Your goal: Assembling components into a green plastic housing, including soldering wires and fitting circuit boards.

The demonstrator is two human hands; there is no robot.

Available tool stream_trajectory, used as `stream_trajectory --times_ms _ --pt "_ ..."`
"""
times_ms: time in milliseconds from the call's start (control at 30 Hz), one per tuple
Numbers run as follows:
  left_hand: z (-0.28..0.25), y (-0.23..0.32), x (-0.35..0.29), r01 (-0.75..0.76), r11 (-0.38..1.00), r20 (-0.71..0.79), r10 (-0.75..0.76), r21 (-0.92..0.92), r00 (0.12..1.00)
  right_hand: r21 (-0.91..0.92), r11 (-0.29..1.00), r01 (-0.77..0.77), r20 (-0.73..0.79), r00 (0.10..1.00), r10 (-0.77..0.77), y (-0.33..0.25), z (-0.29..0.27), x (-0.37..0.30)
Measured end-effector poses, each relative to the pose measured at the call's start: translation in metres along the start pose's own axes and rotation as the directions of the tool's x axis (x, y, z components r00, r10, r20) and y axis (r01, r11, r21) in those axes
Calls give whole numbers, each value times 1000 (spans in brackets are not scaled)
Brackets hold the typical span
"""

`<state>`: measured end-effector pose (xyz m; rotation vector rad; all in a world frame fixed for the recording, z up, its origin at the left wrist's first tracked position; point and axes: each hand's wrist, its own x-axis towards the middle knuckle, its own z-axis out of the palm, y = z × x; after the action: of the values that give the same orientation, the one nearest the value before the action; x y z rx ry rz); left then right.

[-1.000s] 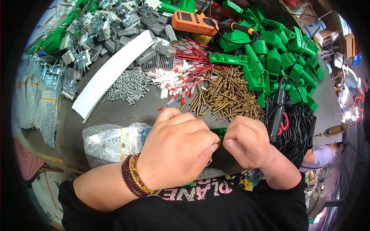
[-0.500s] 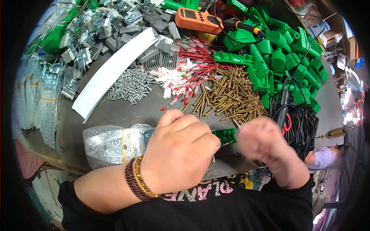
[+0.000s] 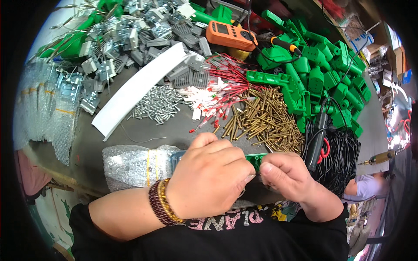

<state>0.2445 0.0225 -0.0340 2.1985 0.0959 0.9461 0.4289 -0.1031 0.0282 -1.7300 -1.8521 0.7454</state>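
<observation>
My left hand (image 3: 213, 176) is closed, its back toward me, over the right end of a bubble-wrapped bundle (image 3: 126, 167) bound with a yellow band. Just beside it my right hand (image 3: 285, 176) is also closed, thumb pressed against curled fingers. Whatever the fingers of either hand grip is hidden or too small to name. Behind the knuckles, between the two hands, part of a green plastic housing (image 3: 255, 159) shows on the table.
Beyond my hands lie brass-coloured screws (image 3: 265, 117), silver screws (image 3: 156, 104), red-wired indicator lights (image 3: 217, 98) and a white curved strip (image 3: 139, 89). Green housings (image 3: 315, 78), an orange multimeter (image 3: 230, 35), a soldering iron (image 3: 317, 143) and black cables (image 3: 337, 152) crowd the right and back.
My right hand, blurred before, has come down and left, close beside my left hand. My left hand stays closed. The whole view has shifted slightly.
</observation>
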Motion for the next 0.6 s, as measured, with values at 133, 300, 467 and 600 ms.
stream_trajectory --times_ms 133,300,467,600 --pt "3 0 1 -1 1000 -25 1 -22 1000 -153 980 129 -136 979 -150 2 6 6" --pt "1 1 0 12 1000 -35 -13 -21 999 -35 991 128 3 992 -128 11 -5 13" --pt "5 -1 -1 -3 1000 -40 4 15 999 -326 932 158 -92 976 -197 14 -13 89" --pt "4 -3 -2 -14 999 -21 15 35 1000 -529 842 102 -111 976 -188 37 23 160"
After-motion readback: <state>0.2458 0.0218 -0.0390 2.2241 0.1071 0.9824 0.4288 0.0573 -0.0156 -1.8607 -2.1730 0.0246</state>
